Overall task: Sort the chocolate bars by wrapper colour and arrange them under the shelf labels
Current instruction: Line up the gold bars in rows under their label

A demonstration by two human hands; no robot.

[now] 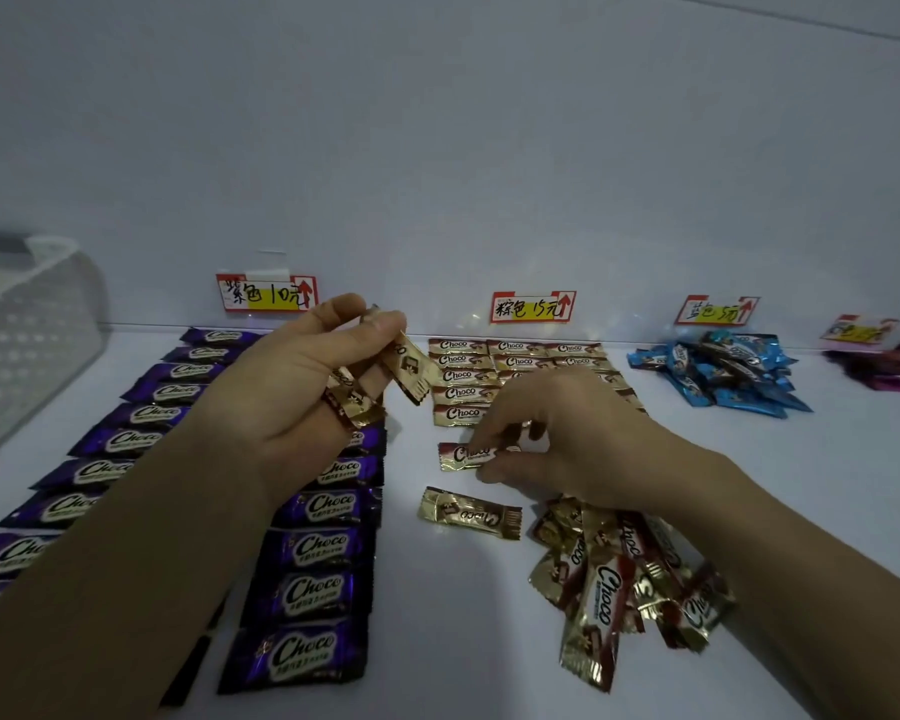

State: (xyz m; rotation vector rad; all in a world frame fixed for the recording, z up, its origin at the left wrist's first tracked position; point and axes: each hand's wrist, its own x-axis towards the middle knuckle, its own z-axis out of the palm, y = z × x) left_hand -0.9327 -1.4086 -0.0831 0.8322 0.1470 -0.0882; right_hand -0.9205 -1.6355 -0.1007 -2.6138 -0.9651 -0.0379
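The chocolate bars wore shiny foil wrappers printed with "Choco" in white script. The purple bars (310,548) lay in two neat columns on the white bench (458,641) under the left label (266,293), partly hidden by the left forearm. The gold-and-brown bars (463,376) sat in tidy rows below the middle label (533,307), with a loose heap of the same kind (624,574) nearer the camera and one stray bar (468,513) lying alone beside it. A jumbled pile of blue bars (723,374) lay under the third label (716,310); dark reddish wrappers (884,371) showed at the far right edge below a fourth label (859,328).

The left hand (292,387) was raised above the bench, its fingers (333,309) clamped on several gold-and-brown bars. The right hand (557,433) was low, its fingers (489,433) pinched on a single gold bar (461,454) lying on the bench just below the sorted rows. A clear plastic basket (27,335) stood at the far left.
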